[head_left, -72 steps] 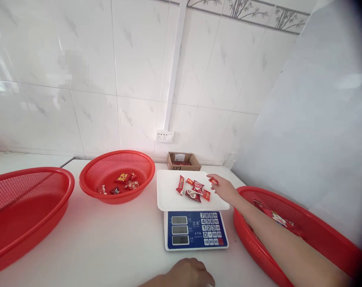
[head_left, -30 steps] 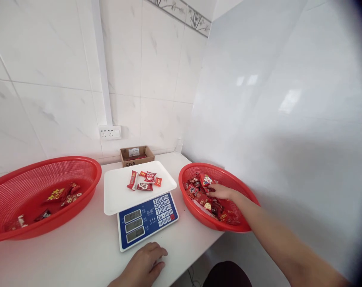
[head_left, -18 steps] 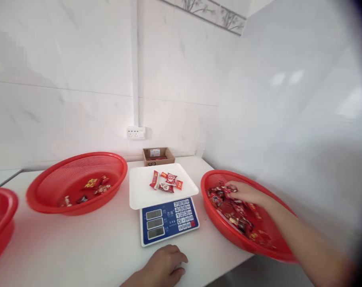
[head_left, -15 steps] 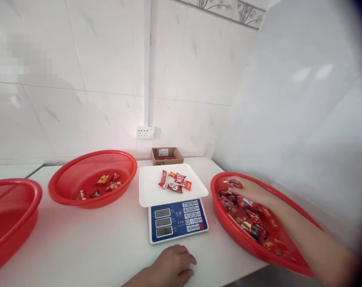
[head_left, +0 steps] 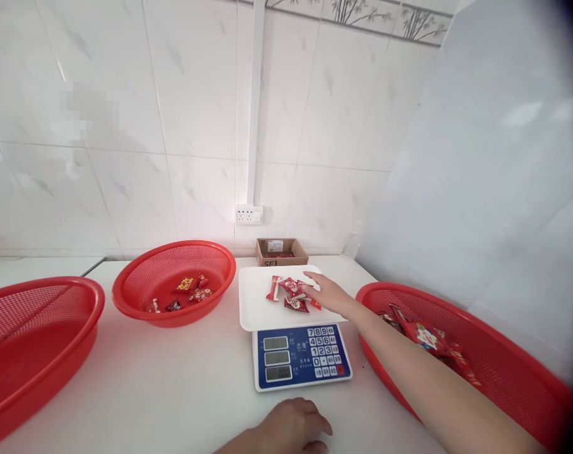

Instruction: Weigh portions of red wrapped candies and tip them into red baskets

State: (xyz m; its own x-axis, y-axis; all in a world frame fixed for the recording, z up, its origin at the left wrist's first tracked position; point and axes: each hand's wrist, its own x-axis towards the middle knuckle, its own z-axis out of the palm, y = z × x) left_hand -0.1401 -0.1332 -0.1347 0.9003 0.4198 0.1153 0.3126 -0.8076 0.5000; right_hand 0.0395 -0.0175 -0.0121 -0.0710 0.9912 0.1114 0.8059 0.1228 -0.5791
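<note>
Above the right side of the white weighing pan [head_left: 255, 313] is my right hand [head_left: 331, 293], its fingers stretched out and apart. Several red wrapped candies [head_left: 290, 287] lie on the pan by its fingertips; part of the pile is hidden by the hand. The pan sits on a blue-and-white digital scale [head_left: 301, 359], whose display digits are too faint to read well. My left hand [head_left: 298, 425] rests on the white table in front of the scale, loosely bent with thumb apart, holding nothing visible.
To the right, under my forearm, stands a red plastic basket [head_left: 517, 410] of red-wrapped candies. A second red basket [head_left: 139, 271] on the left holds several candies. Another red basket [head_left: 40, 378] is at far left. A small cardboard box [head_left: 282, 260] stands near the tiled wall.
My right hand has moved from the right basket over to the pan, and the candies there look more piled up. My left hand stays beside the scale. The view has shifted left.
</note>
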